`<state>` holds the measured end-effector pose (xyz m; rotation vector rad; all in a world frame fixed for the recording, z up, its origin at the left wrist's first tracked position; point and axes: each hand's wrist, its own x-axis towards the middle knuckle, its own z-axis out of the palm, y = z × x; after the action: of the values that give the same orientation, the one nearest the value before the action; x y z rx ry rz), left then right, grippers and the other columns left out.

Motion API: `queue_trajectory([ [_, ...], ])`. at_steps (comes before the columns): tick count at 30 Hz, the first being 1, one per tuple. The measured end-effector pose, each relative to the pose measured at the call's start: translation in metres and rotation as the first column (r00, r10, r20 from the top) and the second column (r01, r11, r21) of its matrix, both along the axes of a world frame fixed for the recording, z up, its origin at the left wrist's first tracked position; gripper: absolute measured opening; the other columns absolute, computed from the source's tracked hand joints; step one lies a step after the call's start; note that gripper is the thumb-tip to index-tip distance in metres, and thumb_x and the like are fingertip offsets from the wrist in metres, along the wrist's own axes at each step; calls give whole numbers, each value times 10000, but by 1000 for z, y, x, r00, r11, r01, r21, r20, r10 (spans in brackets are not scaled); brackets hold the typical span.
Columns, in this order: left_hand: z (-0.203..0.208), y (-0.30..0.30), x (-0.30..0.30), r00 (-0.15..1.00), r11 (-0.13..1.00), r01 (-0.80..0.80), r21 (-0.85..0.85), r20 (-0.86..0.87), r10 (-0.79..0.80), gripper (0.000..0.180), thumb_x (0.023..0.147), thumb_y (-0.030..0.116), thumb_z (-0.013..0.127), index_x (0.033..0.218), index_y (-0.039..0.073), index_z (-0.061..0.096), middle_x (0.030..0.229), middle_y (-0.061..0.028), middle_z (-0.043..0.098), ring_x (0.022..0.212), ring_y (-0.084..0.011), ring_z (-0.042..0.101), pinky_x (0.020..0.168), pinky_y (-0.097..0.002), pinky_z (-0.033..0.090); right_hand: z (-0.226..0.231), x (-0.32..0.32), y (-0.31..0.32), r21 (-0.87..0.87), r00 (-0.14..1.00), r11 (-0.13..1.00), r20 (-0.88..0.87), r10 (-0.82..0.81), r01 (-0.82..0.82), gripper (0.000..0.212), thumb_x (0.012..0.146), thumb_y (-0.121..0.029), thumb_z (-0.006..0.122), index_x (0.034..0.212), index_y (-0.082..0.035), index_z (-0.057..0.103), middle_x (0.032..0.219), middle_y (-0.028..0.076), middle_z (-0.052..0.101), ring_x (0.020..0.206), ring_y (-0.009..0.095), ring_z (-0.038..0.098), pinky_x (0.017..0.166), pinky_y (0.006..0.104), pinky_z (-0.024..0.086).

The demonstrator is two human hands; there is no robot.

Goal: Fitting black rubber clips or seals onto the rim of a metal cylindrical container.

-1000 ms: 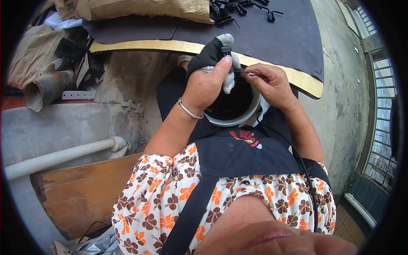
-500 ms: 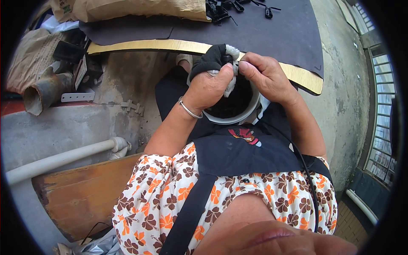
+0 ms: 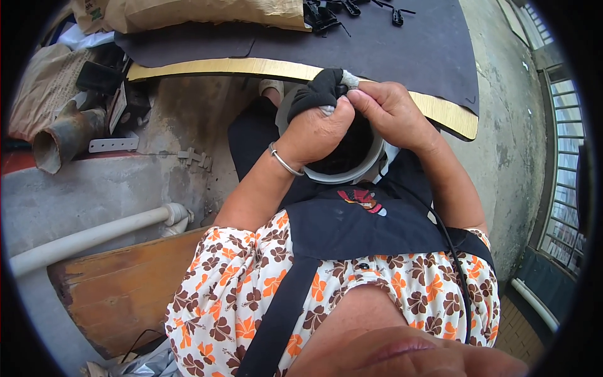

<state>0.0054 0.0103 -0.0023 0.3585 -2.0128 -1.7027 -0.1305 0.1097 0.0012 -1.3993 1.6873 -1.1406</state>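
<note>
In front of me, over a white bucket (image 3: 344, 177) with dark contents, my two hands meet. My left hand (image 3: 319, 133), with a bangle at its wrist, is closed around a black and pale grey cloth (image 3: 315, 93) that covers its fingers. A small black piece (image 3: 341, 92) shows between the cloth and the thumb; its kind is unclear. At its right end my right hand (image 3: 394, 114) pinches with thumb and forefinger, and what lies between these fingertips is hidden.
A dark-covered table (image 3: 383, 53) with a gold edge stands just beyond my hands. On it lie several small black plastic parts (image 3: 325, 17) and a brown paper sack (image 3: 207, 14). To the left are a rusty pipe (image 3: 69, 135), a white pipe (image 3: 94, 237) and a wooden board (image 3: 125, 283).
My left hand has shifted slightly right and turned, with the cloth bunched closer. My right hand has lowered a little, and its fingertips now press nearer the left thumb.
</note>
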Motion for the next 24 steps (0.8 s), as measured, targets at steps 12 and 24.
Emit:
queue_trajectory([
  [12,10,1,0,965,679,-168,-714,22,261,493,807,135,572,1218,-78,404,719,-137,608,630,-284,592,578,-352,455,-12,-3,0,-176,949,969,292,-116,173,220,931,-231,518,870,-25,565,673,-75,395,614,16,345,549,182,321],
  [24,0,-5,11,967,694,-231,-682,-82,242,400,782,99,652,1145,-21,536,925,-110,640,804,-226,622,730,-298,479,-5,3,-6,-147,907,986,420,-14,83,164,833,-66,557,989,-15,555,685,-78,446,600,-9,369,543,162,321],
])
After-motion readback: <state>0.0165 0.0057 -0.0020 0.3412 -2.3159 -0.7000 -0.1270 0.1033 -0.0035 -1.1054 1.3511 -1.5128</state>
